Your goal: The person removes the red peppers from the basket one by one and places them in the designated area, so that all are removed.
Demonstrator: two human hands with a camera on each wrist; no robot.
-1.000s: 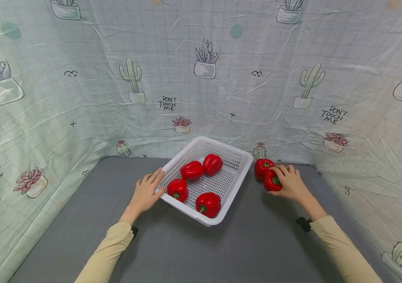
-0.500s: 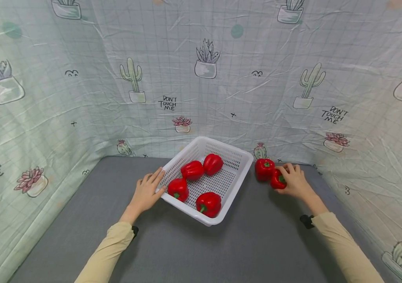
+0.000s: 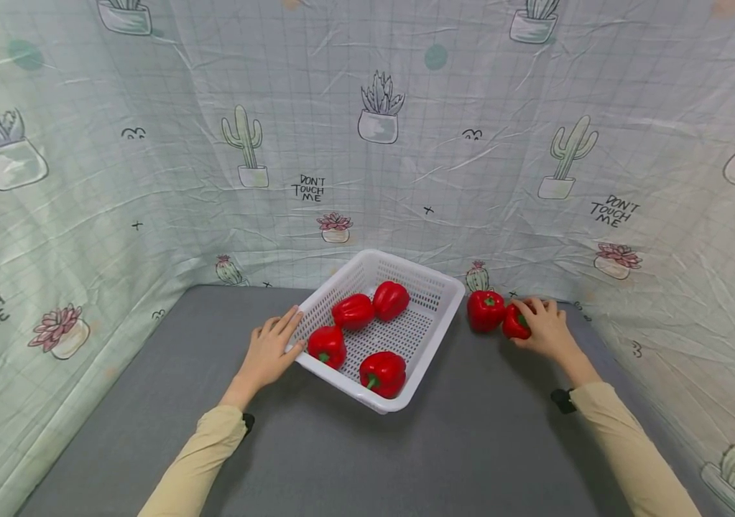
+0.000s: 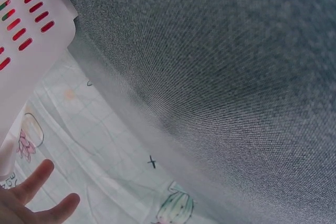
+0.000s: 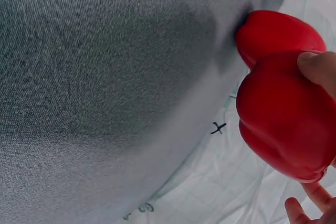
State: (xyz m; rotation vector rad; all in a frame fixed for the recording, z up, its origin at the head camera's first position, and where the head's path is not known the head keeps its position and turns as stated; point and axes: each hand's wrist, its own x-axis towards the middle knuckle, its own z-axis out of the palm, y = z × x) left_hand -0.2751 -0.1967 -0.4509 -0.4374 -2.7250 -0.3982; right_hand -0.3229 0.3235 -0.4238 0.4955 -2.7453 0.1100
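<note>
My right hand (image 3: 549,332) holds a red bell pepper (image 3: 516,323) by its sides at the back right of the table. In the right wrist view this bell pepper (image 5: 286,114) is large, with the thumb pressing on it. A second red bell pepper (image 3: 486,311) stands just left of it, stem up. With fairly straight, spread fingers, my left hand (image 3: 269,353) rests against the left corner of a white plastic basket (image 3: 428,345). Several red bell peppers lie in the basket, one (image 3: 383,374) at its near corner. The left wrist view shows the basket's slotted wall (image 4: 39,40) and two fingertips.
The table has a grey cloth top (image 3: 367,467). A pale curtain (image 3: 432,165) printed with cacti hangs behind it and along both sides, close behind the two bell peppers outside the basket.
My right hand has shifted rightward with its bell pepper, away from the front of the other one, and now holds it to that one's right. The left hand and the basket stay put.
</note>
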